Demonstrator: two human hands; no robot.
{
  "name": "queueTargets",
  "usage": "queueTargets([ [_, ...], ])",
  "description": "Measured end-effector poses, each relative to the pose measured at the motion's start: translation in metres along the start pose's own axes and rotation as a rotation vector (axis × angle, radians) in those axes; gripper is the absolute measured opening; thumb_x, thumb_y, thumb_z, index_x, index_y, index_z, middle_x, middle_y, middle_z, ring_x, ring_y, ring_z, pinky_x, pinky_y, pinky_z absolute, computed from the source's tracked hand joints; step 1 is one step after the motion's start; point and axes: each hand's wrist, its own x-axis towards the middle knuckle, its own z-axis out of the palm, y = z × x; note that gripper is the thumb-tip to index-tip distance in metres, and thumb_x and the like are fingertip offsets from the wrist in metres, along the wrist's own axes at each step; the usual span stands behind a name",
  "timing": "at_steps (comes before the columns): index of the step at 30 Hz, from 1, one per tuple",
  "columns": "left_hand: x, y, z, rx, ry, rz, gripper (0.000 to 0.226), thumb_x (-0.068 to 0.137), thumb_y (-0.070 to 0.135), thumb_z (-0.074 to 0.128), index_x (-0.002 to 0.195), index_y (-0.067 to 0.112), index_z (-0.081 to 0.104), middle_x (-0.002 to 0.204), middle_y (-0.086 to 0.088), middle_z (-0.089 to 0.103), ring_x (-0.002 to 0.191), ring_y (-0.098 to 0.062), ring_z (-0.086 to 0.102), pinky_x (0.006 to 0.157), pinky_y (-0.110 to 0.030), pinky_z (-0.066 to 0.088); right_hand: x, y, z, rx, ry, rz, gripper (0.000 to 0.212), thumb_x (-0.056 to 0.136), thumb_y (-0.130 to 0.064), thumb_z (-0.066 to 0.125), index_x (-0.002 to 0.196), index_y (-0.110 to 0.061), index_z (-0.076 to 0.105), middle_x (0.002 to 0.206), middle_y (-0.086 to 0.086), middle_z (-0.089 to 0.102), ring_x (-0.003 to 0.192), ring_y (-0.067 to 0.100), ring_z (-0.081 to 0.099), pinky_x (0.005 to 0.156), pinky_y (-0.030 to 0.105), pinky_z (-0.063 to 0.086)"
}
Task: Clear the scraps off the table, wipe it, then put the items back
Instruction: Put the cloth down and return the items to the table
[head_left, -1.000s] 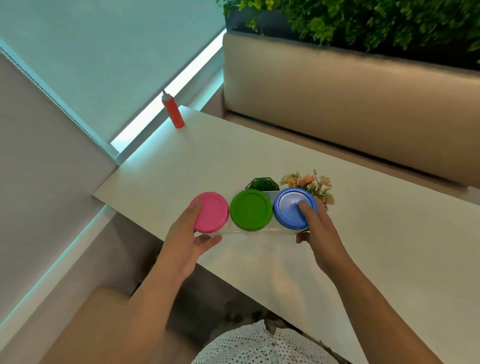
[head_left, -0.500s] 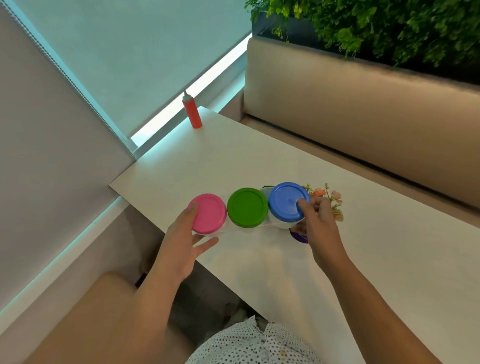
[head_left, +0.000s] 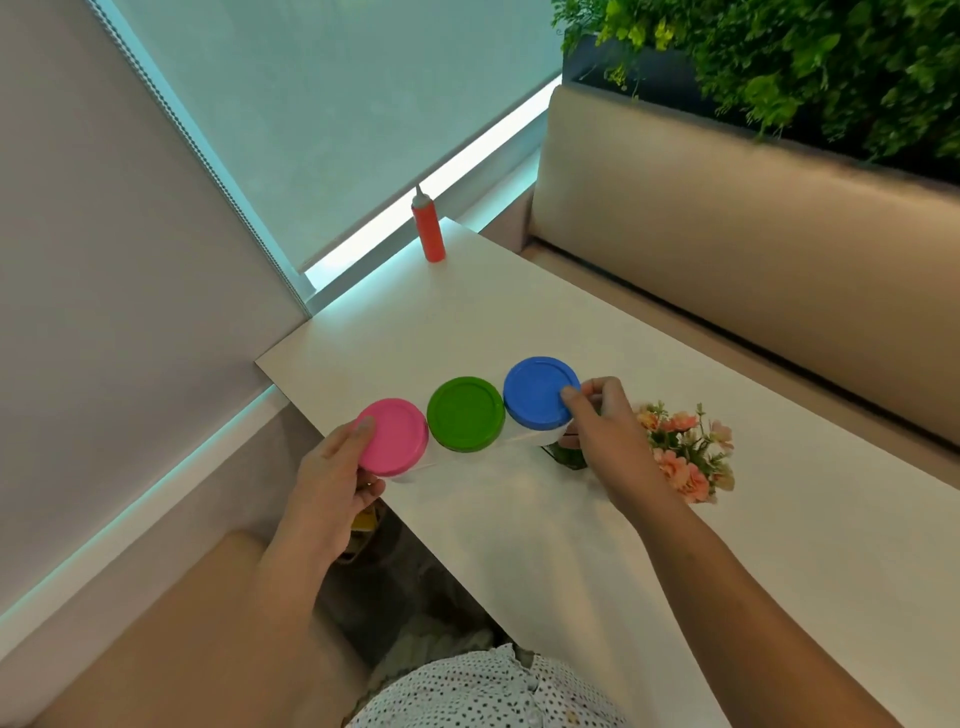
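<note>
**Jar set held at both ends, over the near table edge**

The left hand (head_left: 337, 483) gripped the pink-lidded jar (head_left: 393, 436) and the right hand (head_left: 605, 441) pinched the rim of the blue-lidded jar (head_left: 540, 392) — one hand per end, likely because the three jars, green-lidded one (head_left: 466, 414) between, looked joined in a clear row and would tip if lifted from one side. The set appeared raised a little off the white table (head_left: 519, 322); contact underneath could not be told. The table showed no scraps, so this read as the putting-back stage.

Against half a second earlier: the row sat further toward the window end, the blue end angled away from the person, and the flower pot (head_left: 685, 457) — then mostly hidden behind the right hand — stood clear beside it. The red squeeze bottle (head_left: 428, 228) was unmoved at the far corner.
</note>
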Motion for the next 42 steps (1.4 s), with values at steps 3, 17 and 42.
queueTargets([
  [3, 0.028, 0.009, -0.015, 0.007, -0.003, 0.011, 0.038, 0.100, 0.039, 0.064, 0.132, 0.017, 0.064, 0.101, -0.003, 0.052, 0.080, -0.017, 0.048, 0.071, -0.032, 0.049, 0.022, -0.003, 0.027, -0.051, -0.007, -0.008, 0.018, 0.104, -0.038, 0.053, 0.108, -0.021, 0.050, 0.110, 0.007, 0.061, 0.087, 0.020, 0.063, 0.071, 0.032, 0.054],
  [17, 0.267, 0.056, -0.099, 0.296, -0.068, -0.114, 0.057, 0.094, 0.030, 0.076, 0.146, 0.034, 0.053, 0.120, -0.014, 0.060, 0.088, -0.024, 0.062, 0.062, -0.031, 0.054, 0.195, -0.005, 0.218, -0.152, 0.027, 0.236, 0.017, 0.103, -0.024, 0.056, 0.114, -0.013, 0.051, 0.109, 0.010, 0.061, 0.080, 0.022, 0.063, 0.076, 0.042, 0.059],
  [42, 0.371, 0.054, -0.126, 1.243, -0.248, 0.495, 0.077, 0.088, 0.043, 0.079, 0.155, 0.038, 0.040, 0.159, 0.002, 0.029, 0.142, -0.023, 0.033, 0.108, -0.038, 0.048, 0.309, 0.002, 0.306, -0.544, -0.037, -0.158, 0.042, 0.094, -0.009, 0.061, 0.136, -0.015, 0.056, 0.131, 0.002, 0.039, 0.103, 0.019, 0.058, 0.097, 0.031, 0.048],
])
